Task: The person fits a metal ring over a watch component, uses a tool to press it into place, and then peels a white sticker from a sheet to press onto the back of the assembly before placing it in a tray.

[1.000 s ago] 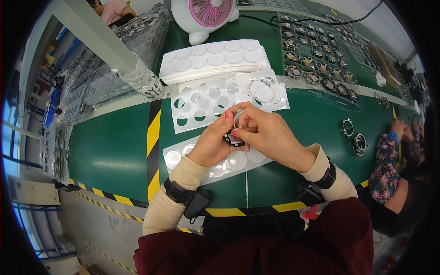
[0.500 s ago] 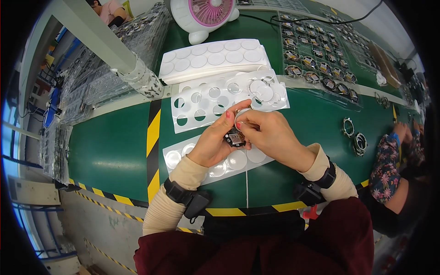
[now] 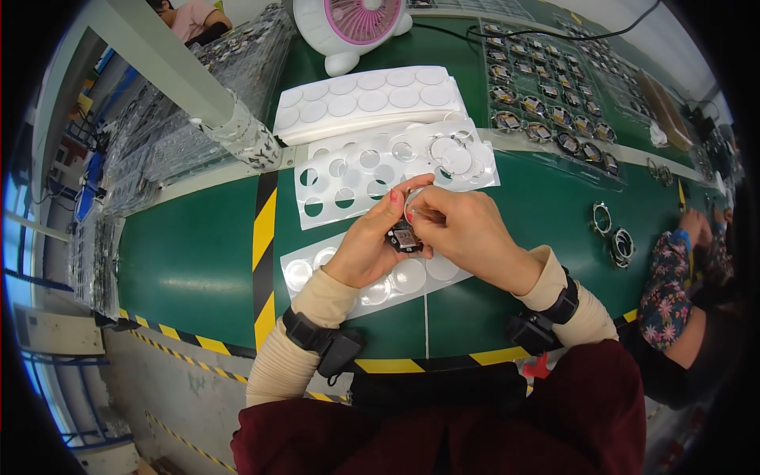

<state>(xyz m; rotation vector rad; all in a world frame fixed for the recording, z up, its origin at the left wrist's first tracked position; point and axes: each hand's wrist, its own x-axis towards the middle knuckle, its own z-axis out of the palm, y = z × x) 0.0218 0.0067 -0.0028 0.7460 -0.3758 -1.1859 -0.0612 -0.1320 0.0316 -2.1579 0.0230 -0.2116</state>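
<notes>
Both hands meet over the green table. My left hand grips a small round dark module with a tiny circuit face. My right hand pinches a clear round disc right above that module, touching it. Under the hands lies a white sheet carrying clear round discs. Just beyond it sits a white sheet with empty round holes and a few discs at its right end.
A stack of white disc sheets and a pink-and-white fan stand at the back. Trays of small round parts run along the right. Two metal rings lie at right, near another person's patterned sleeve. Yellow-black tape crosses the table.
My hands have stayed in the same spot. The right fingers have lowered the clear disc closer onto the module held in the left hand.
</notes>
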